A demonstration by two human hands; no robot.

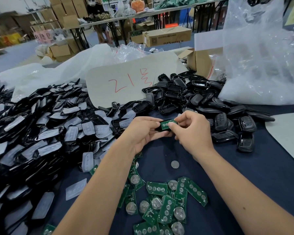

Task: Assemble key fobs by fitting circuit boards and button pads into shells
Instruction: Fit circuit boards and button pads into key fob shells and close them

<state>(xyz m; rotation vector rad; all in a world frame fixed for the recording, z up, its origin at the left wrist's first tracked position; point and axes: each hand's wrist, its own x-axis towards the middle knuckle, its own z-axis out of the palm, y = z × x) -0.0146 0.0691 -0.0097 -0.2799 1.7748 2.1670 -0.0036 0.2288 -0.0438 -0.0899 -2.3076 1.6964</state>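
Note:
My left hand grips a black fob shell from the left and below. A green circuit board lies in that shell, and my right hand pinches the board's right end with thumb and fingers. Loose green circuit boards with coin cells lie scattered on the dark blue table near me. A big heap of black shells fitted with translucent button pads fills the left side. Empty black shells are piled behind my hands.
A white card with red writing lies behind the piles. A clear plastic bag and a cardboard box stand at the back right. A loose coin cell lies between my forearms. A pale board's corner reaches in at the right.

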